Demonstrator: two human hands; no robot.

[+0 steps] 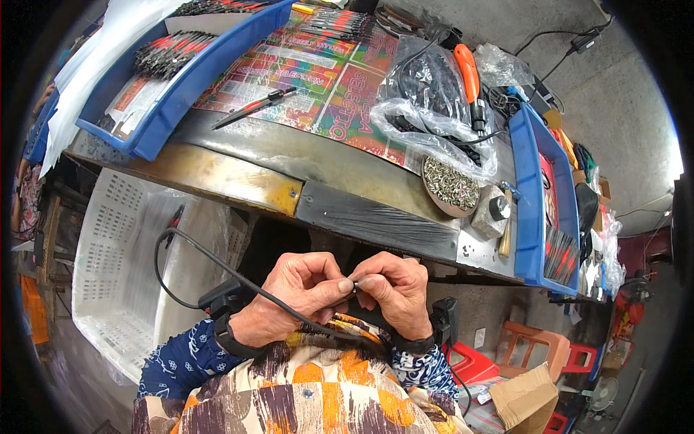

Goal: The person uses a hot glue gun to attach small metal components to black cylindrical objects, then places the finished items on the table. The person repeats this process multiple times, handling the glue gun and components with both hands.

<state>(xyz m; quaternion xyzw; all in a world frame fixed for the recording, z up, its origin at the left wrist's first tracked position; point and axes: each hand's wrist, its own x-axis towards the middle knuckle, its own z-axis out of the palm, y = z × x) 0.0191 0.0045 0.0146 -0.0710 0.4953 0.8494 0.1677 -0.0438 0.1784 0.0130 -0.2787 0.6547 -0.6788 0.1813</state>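
In front of my body, below the table edge, both hands meet fingertip to fingertip. My left hand (293,298) pinches a small dark piece (355,288) between thumb and fingers. My right hand (396,293) is closed on the same piece from the other side. Most of it is hidden by the fingertips, so its kind does not show. A black cord (238,275) loops past my left hand and wrist. On the table ahead lies a slim black-and-red tool like a drawing compass (253,108), apart from both hands.
Blue bins (163,119) (531,195) with black-and-red pieces stand left and right. A bowl of small metal screws (450,186) sits near the edge. Behind it are an orange electric screwdriver (468,76) and a clear bag (434,90). A white crate (116,253) stands at lower left, stools (535,343) lower right.
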